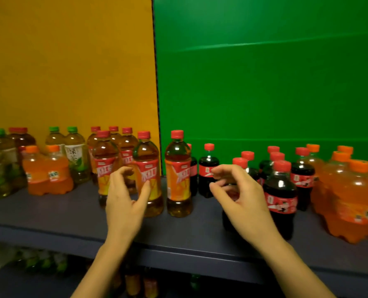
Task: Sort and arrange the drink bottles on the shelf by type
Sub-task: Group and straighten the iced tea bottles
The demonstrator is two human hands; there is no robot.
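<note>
A dark shelf (pixel 75 214) carries rows of drink bottles. Several red-capped iced tea bottles stand in the middle, one at the front (pixel 148 175) and another (pixel 178 175) to its right. My left hand (pixel 125 198) is open, its thumb touching the first tea bottle's label and its fingers curled in the air beside it. My right hand (pixel 239 196) hovers open with curled fingers in front of the small cola bottles (pixel 281 196), holding nothing. Green tea bottles (pixel 75 155) stand at the back left, and orange soda bottles at the left (pixel 49 171) and the far right (pixel 350 201).
Behind the shelf stand a yellow panel (pixel 71 61) on the left and a green panel (pixel 264 72) on the right. A lower shelf (pixel 38 280) holds more bottles, dim and blurred. The front strip of the upper shelf is bare between my arms.
</note>
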